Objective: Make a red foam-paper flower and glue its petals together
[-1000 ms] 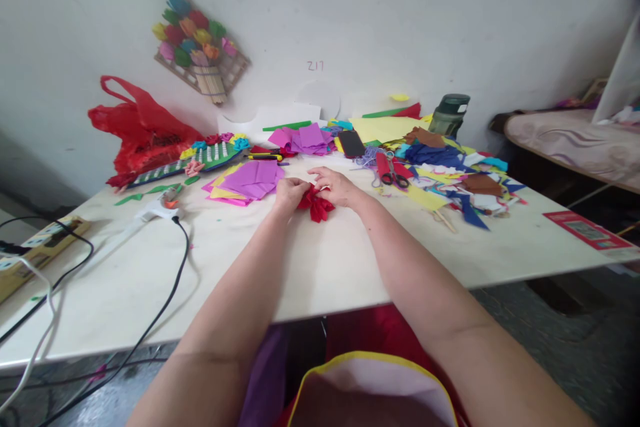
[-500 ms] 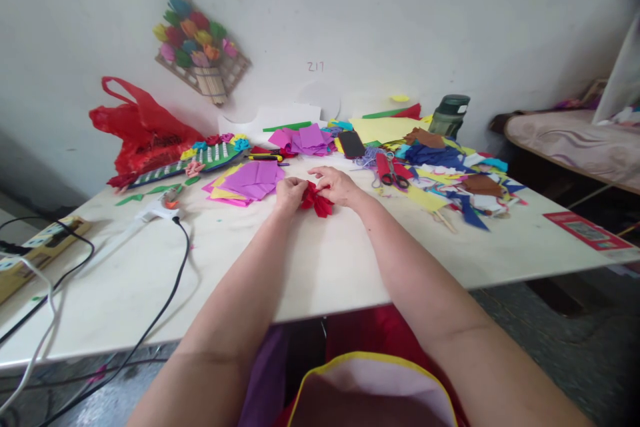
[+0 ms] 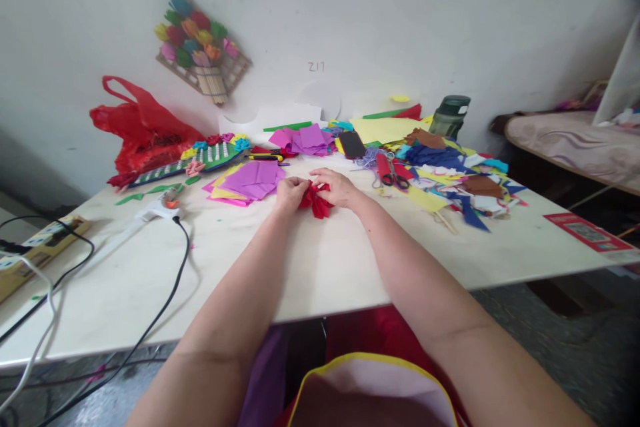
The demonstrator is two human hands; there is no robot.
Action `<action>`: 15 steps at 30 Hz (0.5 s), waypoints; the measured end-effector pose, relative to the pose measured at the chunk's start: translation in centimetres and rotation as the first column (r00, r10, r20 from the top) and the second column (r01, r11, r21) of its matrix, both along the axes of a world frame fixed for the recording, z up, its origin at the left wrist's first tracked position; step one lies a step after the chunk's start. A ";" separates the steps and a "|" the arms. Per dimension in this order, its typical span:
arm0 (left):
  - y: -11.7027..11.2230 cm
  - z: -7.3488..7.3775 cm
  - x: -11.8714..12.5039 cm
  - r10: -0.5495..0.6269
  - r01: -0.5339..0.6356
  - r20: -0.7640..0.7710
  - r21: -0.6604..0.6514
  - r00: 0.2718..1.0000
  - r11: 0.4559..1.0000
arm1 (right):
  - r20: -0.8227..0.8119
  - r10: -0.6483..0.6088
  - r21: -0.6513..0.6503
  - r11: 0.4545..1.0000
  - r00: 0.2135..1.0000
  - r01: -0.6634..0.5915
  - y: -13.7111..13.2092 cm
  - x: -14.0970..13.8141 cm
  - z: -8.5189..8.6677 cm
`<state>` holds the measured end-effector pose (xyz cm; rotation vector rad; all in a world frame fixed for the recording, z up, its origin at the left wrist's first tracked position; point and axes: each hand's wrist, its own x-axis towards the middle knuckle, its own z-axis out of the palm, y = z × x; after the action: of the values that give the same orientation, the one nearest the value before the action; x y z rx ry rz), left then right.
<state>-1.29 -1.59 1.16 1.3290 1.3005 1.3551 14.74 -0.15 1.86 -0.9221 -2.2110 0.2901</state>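
A crumpled red paper flower (image 3: 319,204) is between my two hands, just over the white table (image 3: 330,267). My left hand (image 3: 291,193) pinches its left side. From the right, my right hand (image 3: 336,188) grips the petals with its fingers bent; part of the flower is hidden behind them. Left of my left hand lies a stack of purple, yellow and pink paper sheets (image 3: 255,179). Beyond my right hand are scissors (image 3: 394,177) with dark handles on red paper.
A glue gun (image 3: 163,205) with a black cord lies at left, near a power strip (image 3: 43,250). A red plastic bag (image 3: 143,127) stands behind. Paper scraps (image 3: 470,180), a phone (image 3: 352,145) and a green bottle (image 3: 449,117) occupy the right and back.
The red petals have shifted slightly and their lower edge looks more bunched. Both hands stay in nearly the same place, with the right fingers moved a little.
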 end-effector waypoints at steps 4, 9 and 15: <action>-0.1 0.1 0.1 -0.008 0.008 0.018 -0.025 1.000 1.000 | 0.000 -0.023 -0.007 1.000 1.000 0.023 -0.2 0.0 0.2; -0.2 0.4 0.2 -0.005 0.006 0.013 -0.017 1.000 1.000 | 0.007 -0.069 -0.015 0.997 0.998 0.069 -0.3 -0.3 0.2; -0.6 1.0 0.1 -0.114 0.104 0.162 0.068 0.980 0.992 | -0.123 -0.266 -0.045 0.964 0.956 0.263 0.5 -0.3 -0.4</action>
<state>-1.18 -2.20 2.17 1.2788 1.0686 1.4052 14.41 0.31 1.48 -1.1681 -1.9436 0.2468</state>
